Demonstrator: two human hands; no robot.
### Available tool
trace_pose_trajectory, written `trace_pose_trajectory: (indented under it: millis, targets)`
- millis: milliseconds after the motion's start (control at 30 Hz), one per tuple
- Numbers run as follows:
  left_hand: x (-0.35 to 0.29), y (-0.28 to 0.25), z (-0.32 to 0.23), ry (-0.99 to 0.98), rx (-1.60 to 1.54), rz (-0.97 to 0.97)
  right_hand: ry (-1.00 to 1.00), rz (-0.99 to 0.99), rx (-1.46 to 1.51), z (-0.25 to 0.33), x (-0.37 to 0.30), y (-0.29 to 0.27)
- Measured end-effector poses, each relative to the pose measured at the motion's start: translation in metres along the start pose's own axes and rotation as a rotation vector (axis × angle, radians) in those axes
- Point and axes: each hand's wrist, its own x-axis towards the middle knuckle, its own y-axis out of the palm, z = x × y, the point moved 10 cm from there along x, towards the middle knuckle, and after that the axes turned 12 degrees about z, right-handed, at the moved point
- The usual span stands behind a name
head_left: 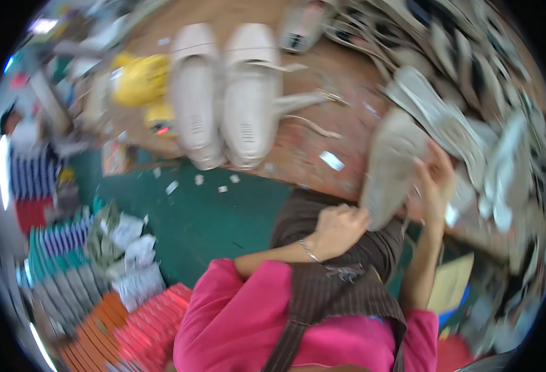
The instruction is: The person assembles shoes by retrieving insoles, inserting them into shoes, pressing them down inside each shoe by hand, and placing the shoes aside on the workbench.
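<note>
A beige shoe (389, 170) is held over my lap at the table's edge, its smooth underside facing up. The closed fingers of my left hand (341, 230) grip its lower end. My right hand (437, 183) is at the shoe's right side, its bent fingers against the edge; what the fingertips touch there is partly hidden and blurred. To the left, a pair of pale shoes, a left one (195, 99) and a right one (248, 115), lies side by side on the worn table (313, 139). Loose straps (310, 101) stick out from the right one.
Many beige shoes (434, 111) are heaped along the table's right side. A yellow bundle (143, 80) lies left of the pair. A small white label (331, 161) is on the table. Orange and pink stacks (155, 322) stand at lower left on the green floor (205, 217). Another person (28, 133) is at far left.
</note>
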Motion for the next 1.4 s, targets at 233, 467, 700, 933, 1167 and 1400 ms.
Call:
trace_pose_trajectory:
  millis: [233, 467, 700, 933, 1167, 1400]
  targets:
    - [0.000, 0.039, -0.037, 0.264, 0.182, 0.084, -0.127, 0.207, -0.693, 0.005, -0.099, 0.071]
    - [0.005, 0.059, -0.026, 0.205, 0.298, 0.161, -0.187, 0.056, -1.034, 0.000, -0.039, 0.087]
    - [0.015, 0.053, -0.022, 0.171, 0.302, 0.047, -0.065, 0.176, -1.163, -0.008, -0.026, 0.098]
    - [0.014, 0.044, -0.023, 0.169, 0.284, -0.005, 0.013, 0.168, -1.220, 0.000, 0.019, 0.096]
    - [0.017, 0.049, -0.022, 0.161, 0.297, 0.068, -0.050, 0.166, -1.209, 0.005, 0.018, 0.101]
    - [0.016, 0.066, -0.015, 0.146, 0.258, 0.226, -0.228, -0.002, -1.249, 0.039, 0.012, 0.105]
